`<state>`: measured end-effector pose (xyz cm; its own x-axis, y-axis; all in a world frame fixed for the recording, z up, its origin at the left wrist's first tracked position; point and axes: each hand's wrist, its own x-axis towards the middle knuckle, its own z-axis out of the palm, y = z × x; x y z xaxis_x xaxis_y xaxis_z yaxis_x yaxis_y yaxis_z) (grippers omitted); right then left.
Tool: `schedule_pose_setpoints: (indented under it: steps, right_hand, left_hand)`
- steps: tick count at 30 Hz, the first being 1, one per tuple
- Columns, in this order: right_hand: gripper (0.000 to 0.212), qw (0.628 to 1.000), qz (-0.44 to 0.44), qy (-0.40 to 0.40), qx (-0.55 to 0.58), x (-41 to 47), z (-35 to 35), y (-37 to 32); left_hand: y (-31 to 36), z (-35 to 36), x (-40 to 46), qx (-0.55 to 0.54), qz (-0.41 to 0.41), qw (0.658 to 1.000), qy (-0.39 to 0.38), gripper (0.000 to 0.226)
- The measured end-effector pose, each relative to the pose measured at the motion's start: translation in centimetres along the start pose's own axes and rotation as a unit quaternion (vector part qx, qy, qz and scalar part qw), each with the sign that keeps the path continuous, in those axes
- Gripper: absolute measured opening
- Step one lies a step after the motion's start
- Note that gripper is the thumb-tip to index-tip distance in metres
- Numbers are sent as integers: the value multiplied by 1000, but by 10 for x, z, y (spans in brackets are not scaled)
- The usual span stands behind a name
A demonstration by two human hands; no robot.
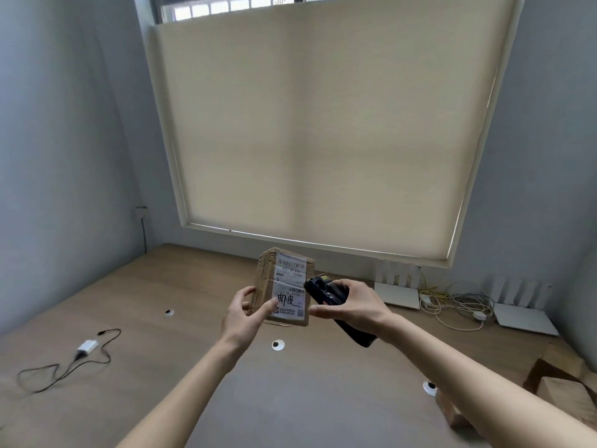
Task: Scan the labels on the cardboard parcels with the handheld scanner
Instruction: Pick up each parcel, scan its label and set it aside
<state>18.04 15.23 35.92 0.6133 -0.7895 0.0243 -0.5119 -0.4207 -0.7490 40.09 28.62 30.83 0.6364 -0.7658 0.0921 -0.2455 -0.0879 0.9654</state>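
A small cardboard parcel is held up above the wooden table, its white shipping label with barcodes and handwriting facing me. My left hand grips the parcel at its lower left edge, thumb on the label. My right hand grips a black handheld scanner, whose head sits right beside the label's right edge. The scanner's handle sticks out below my wrist.
More cardboard parcels lie at the table's right edge. Two white routers and tangled cables sit at the back right. A white adapter with a black cord lies at the left. Round cable holes dot the tabletop.
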Motion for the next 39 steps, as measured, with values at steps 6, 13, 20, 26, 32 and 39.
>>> schedule_pose_setpoints:
  steps: [6,13,20,26,32,39]
  right_hand:
    - [62,994,-74,-61,52,21,91,-88]
    - [54,973,-150,-139,104,22,223,-202]
    - [61,939,-208,-248,115,0,366,-287]
    - [65,906,-236,-341,84,-22,482,-336]
    - [78,875,-261,-403,55,-24,588,-380]
    - [80,875,-268,-402,17,11,710,-418]
  left_hand:
    - [-19,-109,-17,-58,-45,996,54,82]
    - [-55,-264,-54,-66,-76,987,122,48]
    - [-118,-403,-123,-97,-152,964,197,31]
    - [-180,-498,-179,-95,-186,932,296,79]
    - [-228,-574,-210,-79,-224,897,373,94]
    - [-303,-664,-200,-47,-268,865,421,82]
